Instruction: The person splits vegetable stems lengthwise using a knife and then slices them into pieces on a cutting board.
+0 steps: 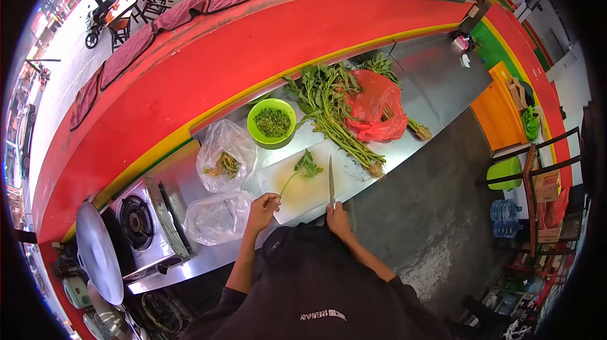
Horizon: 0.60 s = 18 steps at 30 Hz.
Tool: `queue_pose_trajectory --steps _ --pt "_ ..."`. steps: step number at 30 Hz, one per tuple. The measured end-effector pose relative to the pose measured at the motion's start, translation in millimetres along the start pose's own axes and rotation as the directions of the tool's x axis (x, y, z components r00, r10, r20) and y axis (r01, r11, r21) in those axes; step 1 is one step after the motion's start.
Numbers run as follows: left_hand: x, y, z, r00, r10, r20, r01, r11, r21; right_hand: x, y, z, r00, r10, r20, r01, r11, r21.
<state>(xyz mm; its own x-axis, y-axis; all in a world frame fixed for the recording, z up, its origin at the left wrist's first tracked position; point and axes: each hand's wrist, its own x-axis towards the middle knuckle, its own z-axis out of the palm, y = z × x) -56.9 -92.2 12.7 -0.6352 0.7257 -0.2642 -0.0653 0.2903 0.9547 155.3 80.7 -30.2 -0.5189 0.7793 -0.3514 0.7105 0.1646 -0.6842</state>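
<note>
My left hand [261, 211] is closed on the stem end of a leafy green sprig [306, 165], whose leaves lie on the white cutting board [288, 204]. My right hand [337, 218] grips a knife [331, 180] by its handle, blade pointing away from me over the board's right part. Beyond the board stands a green bowl [258, 135] with chopped greens [272, 123] in it. A large bunch of leafy stalks [335, 131] lies to the right, its root ends near the counter's front edge.
A red plastic bag [373, 103] partly covers more stalks at the right. Left of the board are a clear bag [226, 141] with plant scraps and another clear bag [218, 216]. A gas stove [142, 223] and a large round metal lid or pan [100, 254] stand at far left.
</note>
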Motion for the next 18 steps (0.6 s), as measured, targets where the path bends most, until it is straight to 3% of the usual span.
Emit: queue_pose_trajectory --steps 10,14,18 --pt "3.5 27.8 23.2 0.995 0.071 -0.075 -0.07 0.997 0.014 18.6 -41.6 39.0 0.952 -0.155 0.266 0.187 0.977 -0.101" --pt "-0.7 32.8 31.0 0.993 0.077 -0.085 -0.077 0.997 -0.007 18.3 -36.2 32.0 0.944 -0.196 0.265 0.233 0.966 -0.114" --pt "1.2 33.4 38.8 0.995 0.066 -0.078 -0.074 0.991 -0.113 13.7 -35.4 1.8 0.961 -0.188 0.201 0.18 0.982 0.061"
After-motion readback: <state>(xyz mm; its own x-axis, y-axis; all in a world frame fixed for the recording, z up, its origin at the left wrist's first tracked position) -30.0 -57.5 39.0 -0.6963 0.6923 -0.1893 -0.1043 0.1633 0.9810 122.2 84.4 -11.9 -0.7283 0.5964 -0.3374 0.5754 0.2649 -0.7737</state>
